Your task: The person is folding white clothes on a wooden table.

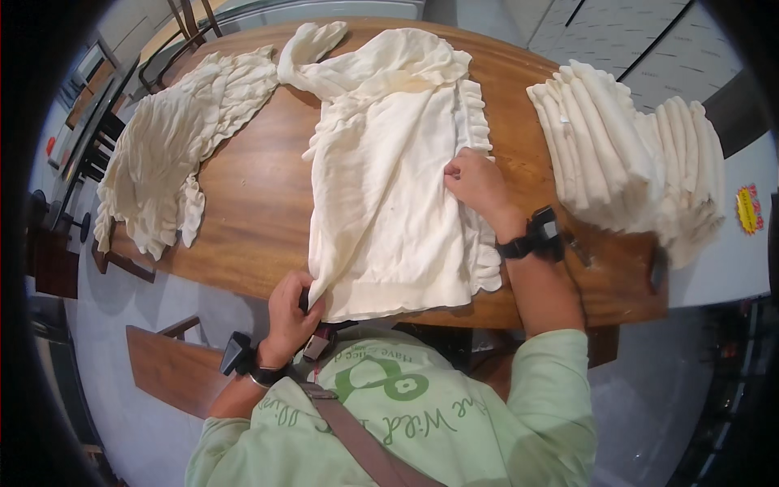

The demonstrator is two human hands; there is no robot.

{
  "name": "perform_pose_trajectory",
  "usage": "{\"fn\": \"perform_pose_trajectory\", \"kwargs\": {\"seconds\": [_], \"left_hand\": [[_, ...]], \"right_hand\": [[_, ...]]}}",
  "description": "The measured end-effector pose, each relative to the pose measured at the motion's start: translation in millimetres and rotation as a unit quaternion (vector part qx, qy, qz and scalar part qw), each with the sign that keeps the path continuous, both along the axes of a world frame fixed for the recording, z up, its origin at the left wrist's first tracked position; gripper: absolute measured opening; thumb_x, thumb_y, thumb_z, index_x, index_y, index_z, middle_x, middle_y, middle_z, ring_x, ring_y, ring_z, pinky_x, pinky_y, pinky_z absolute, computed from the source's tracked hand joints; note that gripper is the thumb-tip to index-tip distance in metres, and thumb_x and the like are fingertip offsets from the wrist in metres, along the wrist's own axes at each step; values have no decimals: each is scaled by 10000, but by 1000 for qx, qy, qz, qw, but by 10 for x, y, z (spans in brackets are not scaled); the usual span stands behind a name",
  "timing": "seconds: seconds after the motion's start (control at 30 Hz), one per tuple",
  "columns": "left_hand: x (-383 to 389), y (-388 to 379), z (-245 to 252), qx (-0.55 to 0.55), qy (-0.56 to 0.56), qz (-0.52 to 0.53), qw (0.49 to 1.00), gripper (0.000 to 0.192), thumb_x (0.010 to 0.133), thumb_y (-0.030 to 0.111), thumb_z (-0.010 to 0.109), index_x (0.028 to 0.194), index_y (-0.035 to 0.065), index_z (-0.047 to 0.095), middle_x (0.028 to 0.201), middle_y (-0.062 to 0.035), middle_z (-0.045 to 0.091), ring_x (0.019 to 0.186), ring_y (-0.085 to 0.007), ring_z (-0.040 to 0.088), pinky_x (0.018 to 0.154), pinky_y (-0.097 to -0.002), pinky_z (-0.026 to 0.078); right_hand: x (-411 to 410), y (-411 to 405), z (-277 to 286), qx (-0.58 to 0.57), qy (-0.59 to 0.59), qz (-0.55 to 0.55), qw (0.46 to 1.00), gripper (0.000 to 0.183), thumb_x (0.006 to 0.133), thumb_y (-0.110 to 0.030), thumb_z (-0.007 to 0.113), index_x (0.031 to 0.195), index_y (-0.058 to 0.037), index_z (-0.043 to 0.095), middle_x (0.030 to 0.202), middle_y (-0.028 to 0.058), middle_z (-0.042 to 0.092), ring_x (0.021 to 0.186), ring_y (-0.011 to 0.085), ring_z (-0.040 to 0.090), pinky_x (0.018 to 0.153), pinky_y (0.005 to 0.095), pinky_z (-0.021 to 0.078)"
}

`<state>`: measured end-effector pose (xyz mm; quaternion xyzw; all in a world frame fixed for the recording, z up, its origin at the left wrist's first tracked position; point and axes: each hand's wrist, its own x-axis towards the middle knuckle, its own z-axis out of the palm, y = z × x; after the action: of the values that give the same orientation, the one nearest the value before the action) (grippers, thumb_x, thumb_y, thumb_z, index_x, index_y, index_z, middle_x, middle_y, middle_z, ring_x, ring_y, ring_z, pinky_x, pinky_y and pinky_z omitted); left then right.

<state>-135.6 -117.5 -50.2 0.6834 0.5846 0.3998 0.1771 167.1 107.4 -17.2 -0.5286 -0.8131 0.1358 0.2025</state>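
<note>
A cream cloth garment [389,201] lies in front of me, with ruffled fabric showing along its right edge and its upper part bunched and twisted at the far end. My left hand [295,316] grips its near left corner, at the table's front edge. Something small and black shows by those fingers; I cannot tell what it is. Halfway up the right side, my right hand [478,182] pinches the cloth near the edge, fingertips together. Slanting folds run across the garment from the left corner towards the upper right.
The garment rests on a brown wooden table [255,201]. Crumpled cream cloth [176,140] hangs over the table's left end. Folded cream cloths stand in two stacks, one [596,140] on the right and another [688,164] beside it. A wooden bench [170,365] is below on the left.
</note>
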Motion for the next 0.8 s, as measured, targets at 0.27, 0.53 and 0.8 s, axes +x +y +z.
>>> {"fn": "perform_pose_trajectory", "kwargs": {"seconds": [0.27, 0.53, 0.8], "left_hand": [[-8, -16, -25, -14, -8, 0, 1000, 231, 720, 5, 674, 898, 34, 530, 802, -132, 547, 706, -327, 544, 622, -370, 442], [-15, -13, -44, 16, 17, -12, 1000, 237, 725, 3, 672, 918, 40, 540, 794, -134, 553, 714, -331, 558, 630, -383, 453], [0, -31, -54, 23, 29, 12, 999, 398, 725, 27, 701, 1097, 36, 559, 911, -154, 591, 759, -332, 594, 661, -378, 487]], "right_hand": [[-41, 51, -163, 101, -79, 7, 992, 106, 741, -180, 638, 721, -79, 661, 831, 97, 609, 780, 310, 619, 698, 426, 497], [293, -43, -185, 109, -26, -100, 989, 96, 722, -153, 655, 709, -60, 638, 830, 122, 604, 769, 340, 604, 689, 443, 498], [304, -118, -149, 150, 25, -82, 985, 143, 788, -187, 654, 779, -45, 639, 839, 117, 610, 753, 312, 610, 668, 418, 478]]}}
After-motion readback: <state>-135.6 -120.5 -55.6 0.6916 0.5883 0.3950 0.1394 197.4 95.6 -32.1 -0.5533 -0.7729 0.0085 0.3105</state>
